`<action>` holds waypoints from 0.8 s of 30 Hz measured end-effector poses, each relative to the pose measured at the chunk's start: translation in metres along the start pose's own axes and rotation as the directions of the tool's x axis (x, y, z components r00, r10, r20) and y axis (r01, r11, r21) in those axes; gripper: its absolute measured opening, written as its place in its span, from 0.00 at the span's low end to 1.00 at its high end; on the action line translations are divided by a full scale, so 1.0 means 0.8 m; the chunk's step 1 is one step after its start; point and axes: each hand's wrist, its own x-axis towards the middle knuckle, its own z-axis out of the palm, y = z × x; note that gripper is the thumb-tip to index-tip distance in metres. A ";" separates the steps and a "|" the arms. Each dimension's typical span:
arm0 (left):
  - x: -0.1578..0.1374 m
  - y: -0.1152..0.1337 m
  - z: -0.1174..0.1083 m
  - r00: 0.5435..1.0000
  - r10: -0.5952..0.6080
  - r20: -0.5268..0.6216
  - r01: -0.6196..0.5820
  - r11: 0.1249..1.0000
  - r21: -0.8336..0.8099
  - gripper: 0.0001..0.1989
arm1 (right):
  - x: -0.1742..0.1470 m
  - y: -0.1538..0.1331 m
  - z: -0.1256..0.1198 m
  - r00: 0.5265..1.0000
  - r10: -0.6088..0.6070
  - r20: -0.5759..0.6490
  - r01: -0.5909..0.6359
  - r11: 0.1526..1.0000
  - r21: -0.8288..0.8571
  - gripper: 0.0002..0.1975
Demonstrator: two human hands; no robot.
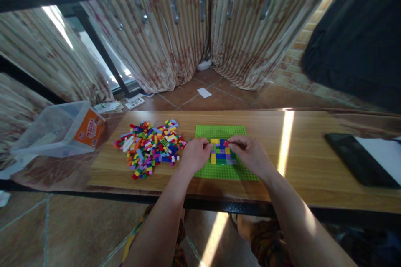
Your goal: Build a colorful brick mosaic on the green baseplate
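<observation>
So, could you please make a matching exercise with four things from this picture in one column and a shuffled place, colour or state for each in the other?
Things
1. Baseplate
2. Bin
3. Loose bricks
4. Right hand

Descriptions
A. heaped toward the left end of the table
B. at a small red brick
C. flat and light green
D. see-through, with an orange label

Pairs: 1-C, 2-D, 3-A, 4-B
</observation>
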 end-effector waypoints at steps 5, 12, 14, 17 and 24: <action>0.006 -0.003 0.001 1.000 -0.006 -0.018 0.004 0.992 -0.123 0.11 | -0.001 0.003 0.001 1.000 -0.008 0.004 0.008 0.999 0.033 0.11; 0.009 0.002 0.002 0.995 -0.094 -0.039 0.086 0.984 -0.154 0.09 | -0.001 0.006 0.000 1.000 0.007 -0.003 -0.006 0.999 0.054 0.12; 0.010 0.003 0.001 0.994 -0.102 -0.038 0.096 0.986 -0.134 0.09 | -0.001 0.006 -0.001 1.000 0.013 -0.009 -0.013 0.999 0.051 0.12; 0.013 0.006 -0.001 0.995 -0.097 -0.019 0.096 0.993 -0.072 0.09 | 0.000 0.008 -0.003 0.999 0.019 -0.034 -0.018 0.999 0.035 0.11; 0.020 0.018 -0.002 0.995 -0.097 -0.008 0.097 0.993 0.071 0.11 | -0.001 0.014 -0.007 0.999 0.039 -0.037 -0.038 0.999 0.025 0.10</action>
